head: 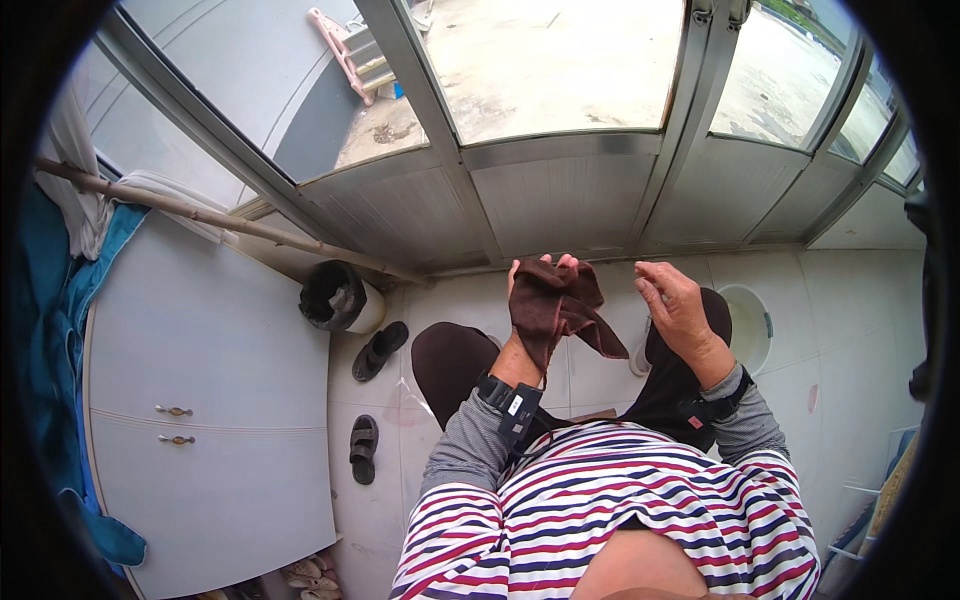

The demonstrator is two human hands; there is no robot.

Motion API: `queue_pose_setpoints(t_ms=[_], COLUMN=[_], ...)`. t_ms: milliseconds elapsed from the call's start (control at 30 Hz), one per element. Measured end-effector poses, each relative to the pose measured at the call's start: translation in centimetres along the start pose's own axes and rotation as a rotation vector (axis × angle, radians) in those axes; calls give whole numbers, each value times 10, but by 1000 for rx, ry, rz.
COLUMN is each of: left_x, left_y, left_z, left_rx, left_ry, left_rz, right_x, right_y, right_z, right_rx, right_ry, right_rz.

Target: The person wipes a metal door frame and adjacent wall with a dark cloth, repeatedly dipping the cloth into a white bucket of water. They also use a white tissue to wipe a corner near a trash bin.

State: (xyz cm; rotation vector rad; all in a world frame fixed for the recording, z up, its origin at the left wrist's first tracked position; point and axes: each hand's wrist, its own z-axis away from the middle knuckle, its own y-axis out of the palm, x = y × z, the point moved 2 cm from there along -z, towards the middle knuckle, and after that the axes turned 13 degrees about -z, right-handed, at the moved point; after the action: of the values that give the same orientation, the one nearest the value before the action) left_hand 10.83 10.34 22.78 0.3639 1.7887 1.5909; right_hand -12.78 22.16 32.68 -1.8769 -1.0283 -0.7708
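A dark brown cloth [551,300] with a reddish stitched edge is draped over my left hand [519,360], covering the palm; a few fingertips show past its far edge. One corner of the cloth hangs out to the right, towards my other hand. My right hand [675,307] is raised above my right knee, fingers slightly bent and apart, touching nothing. Whether my left fingers close on the cloth is hidden beneath it. Both wrists wear black strapped devices over grey sleeves.
A white bucket [752,326] stands right of my right knee. To the left are a lined waste bin [360,304], two black slippers [380,350], a long wooden pole [225,219] and a white cabinet [217,337]. Metal-framed glass doors [555,195] rise in front.
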Motion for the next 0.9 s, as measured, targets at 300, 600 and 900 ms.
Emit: queue_pose_setpoints(t_ms=[300,600,900], left_x=[-304,-277,-236], left_y=[143,35,-196], left_z=[-127,-308,-345], left_rx=[-151,-1163,-998], left_ry=[1372,1712,924], left_rz=[-857,-2116,-288], right_x=[-160,-183,-187], right_y=[-39,-21,-16], right_z=[2,-28,-41], right_rx=[-36,-7,22], right_ry=[-61,61,74], right_rz=[538,457,387])
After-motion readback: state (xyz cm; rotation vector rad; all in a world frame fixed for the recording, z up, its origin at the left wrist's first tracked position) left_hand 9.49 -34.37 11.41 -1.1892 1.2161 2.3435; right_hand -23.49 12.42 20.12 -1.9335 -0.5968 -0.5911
